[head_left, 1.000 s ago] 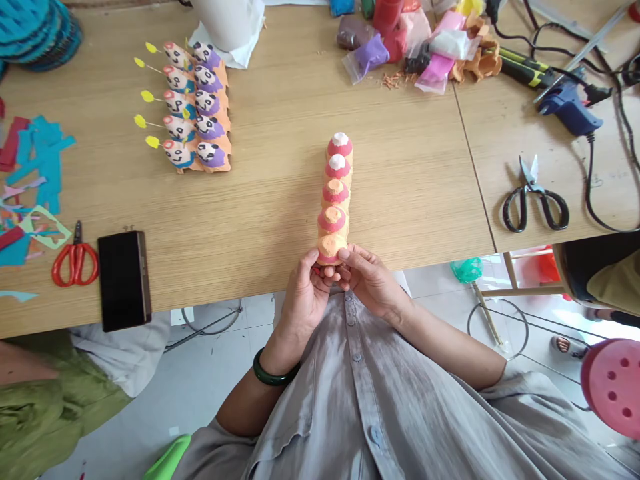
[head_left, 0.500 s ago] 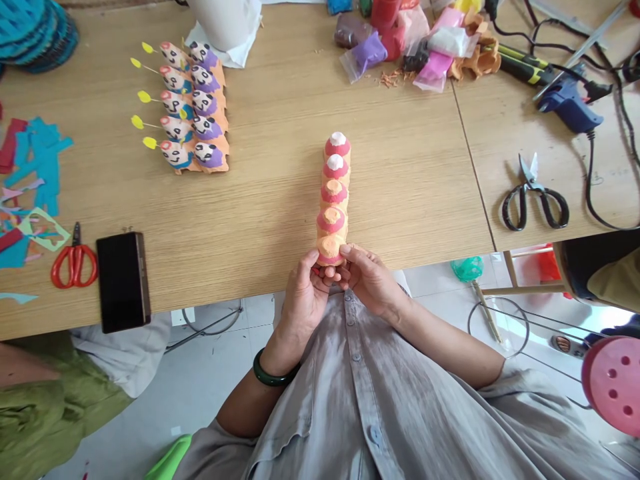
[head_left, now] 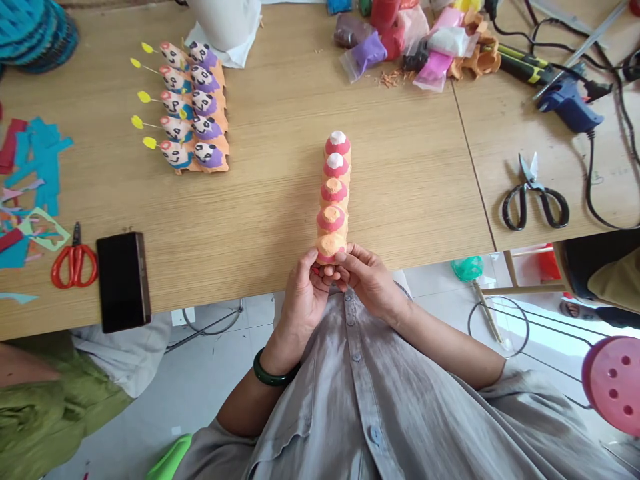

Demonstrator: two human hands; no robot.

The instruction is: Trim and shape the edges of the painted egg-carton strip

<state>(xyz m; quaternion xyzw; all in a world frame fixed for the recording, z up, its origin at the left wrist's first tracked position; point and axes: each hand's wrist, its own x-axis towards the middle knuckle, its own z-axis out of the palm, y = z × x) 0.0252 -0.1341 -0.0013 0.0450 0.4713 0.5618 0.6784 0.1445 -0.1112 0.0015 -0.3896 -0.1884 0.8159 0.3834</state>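
An orange egg-carton strip (head_left: 334,193) lies lengthwise on the wooden table (head_left: 400,167), with several raised cups banded in pink and topped with white or orange. My left hand (head_left: 303,288) and my right hand (head_left: 367,277) meet at its near end. Fingers of both hands pinch that end, and a small red bit shows between them. The underside of the strip is hidden. A dark green bangle (head_left: 273,369) circles my left wrist.
Painted egg-carton panda figures (head_left: 193,107) stand at the left, beyond red scissors (head_left: 74,265) and a phone (head_left: 123,282). Colour-clay packets (head_left: 400,47), a blue glue gun (head_left: 567,107) and black scissors (head_left: 535,198) lie farther off. A co-worker's green sleeve (head_left: 45,417) shows at lower left.
My fingers have shifted slightly on the strip's near end. The strip has stayed nearly in place, and the view has moved only a little.
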